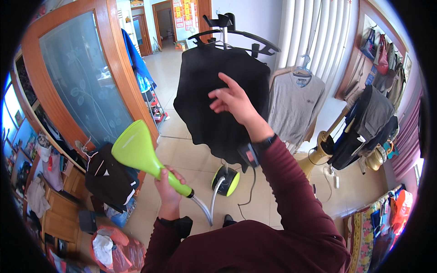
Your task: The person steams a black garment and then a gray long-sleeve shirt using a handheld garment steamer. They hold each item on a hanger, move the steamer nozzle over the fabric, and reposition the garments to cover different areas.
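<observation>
My left hand (169,184) grips the handle of a lime-green garment steamer head (136,146), which is raised with its wide end up and to the left. From its lower end a silvery ribbed hose (203,206) loops down and back up to the black and green steamer base (225,181) on the floor. Over the front of a black garment (205,85) my right hand (232,99) is held with fingers apart and nothing in it; whether it touches the cloth I cannot tell. The garment hangs from a black hanger (239,36) on the steamer's pole.
A grey sweater (298,99) hangs by the white radiator (314,30). Dark clothes (109,174) hang on the wooden glass door (85,75) at left. A power cord (252,187) trails over the tiled floor. To the right stands a rack of trousers (365,116).
</observation>
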Tool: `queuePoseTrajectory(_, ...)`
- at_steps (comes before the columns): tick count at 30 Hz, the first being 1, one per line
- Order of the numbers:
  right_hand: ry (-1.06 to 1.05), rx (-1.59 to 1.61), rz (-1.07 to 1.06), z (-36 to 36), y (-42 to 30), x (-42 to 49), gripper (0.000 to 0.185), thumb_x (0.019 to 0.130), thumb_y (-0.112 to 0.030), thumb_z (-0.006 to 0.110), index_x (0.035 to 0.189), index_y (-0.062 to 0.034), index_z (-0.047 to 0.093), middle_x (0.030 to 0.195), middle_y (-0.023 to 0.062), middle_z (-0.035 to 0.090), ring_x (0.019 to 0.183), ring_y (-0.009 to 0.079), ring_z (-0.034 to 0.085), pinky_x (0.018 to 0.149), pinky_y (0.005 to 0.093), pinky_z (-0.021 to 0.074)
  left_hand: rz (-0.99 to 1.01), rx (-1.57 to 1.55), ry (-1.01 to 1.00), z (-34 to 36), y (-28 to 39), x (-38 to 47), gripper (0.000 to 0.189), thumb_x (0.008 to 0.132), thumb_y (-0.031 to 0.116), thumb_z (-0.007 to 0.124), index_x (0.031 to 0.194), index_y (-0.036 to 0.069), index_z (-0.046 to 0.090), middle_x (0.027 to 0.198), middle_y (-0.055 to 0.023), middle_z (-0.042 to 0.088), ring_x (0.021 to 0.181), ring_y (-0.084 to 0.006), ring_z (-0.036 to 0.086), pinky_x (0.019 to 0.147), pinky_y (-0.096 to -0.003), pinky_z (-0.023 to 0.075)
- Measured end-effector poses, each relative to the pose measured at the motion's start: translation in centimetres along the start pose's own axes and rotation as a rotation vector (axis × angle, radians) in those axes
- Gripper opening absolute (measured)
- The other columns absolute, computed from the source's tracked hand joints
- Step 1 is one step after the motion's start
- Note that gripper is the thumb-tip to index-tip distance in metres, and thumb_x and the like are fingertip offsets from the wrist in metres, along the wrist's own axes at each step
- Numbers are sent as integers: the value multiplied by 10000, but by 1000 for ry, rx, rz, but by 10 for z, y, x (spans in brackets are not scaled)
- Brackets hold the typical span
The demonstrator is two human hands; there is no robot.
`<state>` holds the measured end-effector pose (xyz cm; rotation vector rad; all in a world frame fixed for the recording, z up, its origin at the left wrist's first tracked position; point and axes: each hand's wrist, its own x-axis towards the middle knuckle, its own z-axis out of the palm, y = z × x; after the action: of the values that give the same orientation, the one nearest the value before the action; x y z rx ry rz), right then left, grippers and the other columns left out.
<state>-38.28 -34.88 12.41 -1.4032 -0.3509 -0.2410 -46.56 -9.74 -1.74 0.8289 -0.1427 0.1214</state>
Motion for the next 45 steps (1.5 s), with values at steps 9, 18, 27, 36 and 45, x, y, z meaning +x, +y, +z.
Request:
queuePoseTrajectory(9,313,-46,-112,-5,9,157,771,863,-158,509,1378,15,-39,950,162,598,665,197,607,556,287,505,246,117,260,-71,56,82,265,892,327,469,871,63,465,571,-60,459,435,-166,455,417,-287,414)
queuePoseTrajectory(18,471,5,-162,-6,20,225,298,932,-178,345,1035,71,472,890,156,619,647,192,620,545,284,502,216,165,267,-97,60,144,262,904,326,443,859,70,465,570,-55,451,433,-160,447,411,-281,406)
queuePoseTrajectory(27,332,56,-329,51,32,264,266,918,-142,383,1033,81,470,868,188,615,608,210,627,510,271,504,205,153,140,-130,77,191,307,892,400,461,894,93,478,615,-19,456,491,-125,455,428,-249,388)
queuePoseTrajectory(36,23,95,218,178,209,184,394,956,-304,341,990,55,499,830,166,615,643,202,625,576,270,500,295,145,390,-254,154,182,298,888,366,467,872,68,472,588,-63,467,464,-172,473,451,-295,420)
queuePoseTrajectory(45,-634,641,654,313,338,141,616,906,-543,256,1148,-8,443,1095,196,556,970,277,563,813,368,452,323,193,682,-359,215,125,303,885,371,465,861,69,467,600,-68,469,471,-182,469,461,-304,408)
